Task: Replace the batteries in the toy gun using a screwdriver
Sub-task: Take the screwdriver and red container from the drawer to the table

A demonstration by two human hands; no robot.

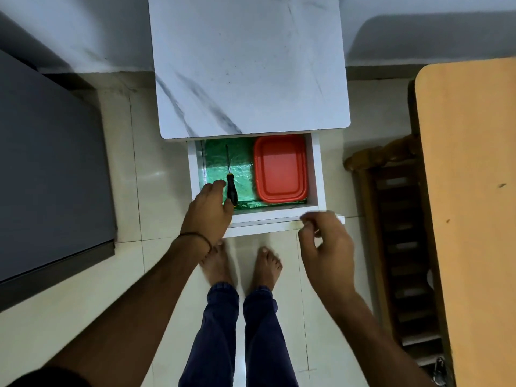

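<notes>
A screwdriver (230, 185) with a black handle and a thin dark shaft lies on green liner in the open white drawer (314, 174), on its left side. My left hand (208, 210) reaches into the drawer, its fingers curled beside the handle and touching its lower end, without a closed grip on it. My right hand (325, 241) hovers at the right end of the drawer's front edge, fingers loosely bent, holding nothing. No toy gun and no batteries are in view.
A red lidded box (280, 169) fills the drawer's right half. The marble-patterned table top (248, 65) overhangs the drawer. A dark grey cabinet (50, 169) stands left, a wooden chair (396, 241) and an orange table (474, 191) right. My bare feet stand on pale tiles.
</notes>
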